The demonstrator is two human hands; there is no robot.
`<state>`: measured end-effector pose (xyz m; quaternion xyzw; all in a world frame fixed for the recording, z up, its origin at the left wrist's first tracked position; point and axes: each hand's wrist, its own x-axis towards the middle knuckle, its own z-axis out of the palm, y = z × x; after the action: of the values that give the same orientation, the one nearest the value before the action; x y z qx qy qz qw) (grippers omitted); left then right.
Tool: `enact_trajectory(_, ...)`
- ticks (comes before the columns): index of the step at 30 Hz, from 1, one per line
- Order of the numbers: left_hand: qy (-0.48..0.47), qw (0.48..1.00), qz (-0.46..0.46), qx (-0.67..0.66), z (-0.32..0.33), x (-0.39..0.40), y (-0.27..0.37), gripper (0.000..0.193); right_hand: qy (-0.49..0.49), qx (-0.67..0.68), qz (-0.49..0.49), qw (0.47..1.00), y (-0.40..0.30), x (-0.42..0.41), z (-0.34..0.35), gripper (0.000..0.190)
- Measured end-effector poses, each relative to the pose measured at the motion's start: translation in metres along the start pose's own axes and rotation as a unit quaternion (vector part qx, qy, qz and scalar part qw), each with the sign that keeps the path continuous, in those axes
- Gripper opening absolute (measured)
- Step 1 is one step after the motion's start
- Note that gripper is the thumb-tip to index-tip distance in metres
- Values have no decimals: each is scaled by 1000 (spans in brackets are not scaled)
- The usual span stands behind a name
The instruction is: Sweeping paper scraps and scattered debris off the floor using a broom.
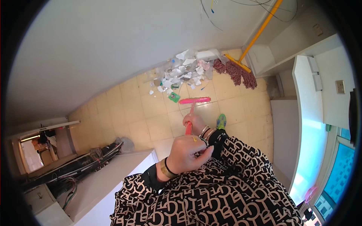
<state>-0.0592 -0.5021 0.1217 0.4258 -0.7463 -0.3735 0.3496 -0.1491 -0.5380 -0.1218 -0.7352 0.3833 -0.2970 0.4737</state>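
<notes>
My left hand is closed over the upper end of a red broom handle, nearest my body. Farther down the handle, my right hand grips it, with bracelets at the wrist. The pink broom head rests on the tiled floor, its bristles hard to make out. Just beyond it lies a heap of broken white pieces and clear plastic. A green piece of litter lies left of the broom head.
A mop with a yellow handle leans at the back right. Along the left stand a wall and a white cabinet bearing cables. A green shoe is on the floor beside my right hand. White shelving lines the right.
</notes>
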Motion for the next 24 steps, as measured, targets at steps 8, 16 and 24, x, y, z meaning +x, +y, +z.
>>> enact_trajectory(8,46,995,44,76,19,22,-43,25,85,-74,-32,993,24,67,-19,6)
enact_trajectory(16,32,999,-10,10,-42,-6,20,29,-9,-3,-26,1000,-34,24,13,9)
enact_trajectory(24,115,991,-65,32,-54,-49,-4,27,-178,-45,-7,983,-21,20,70,5)
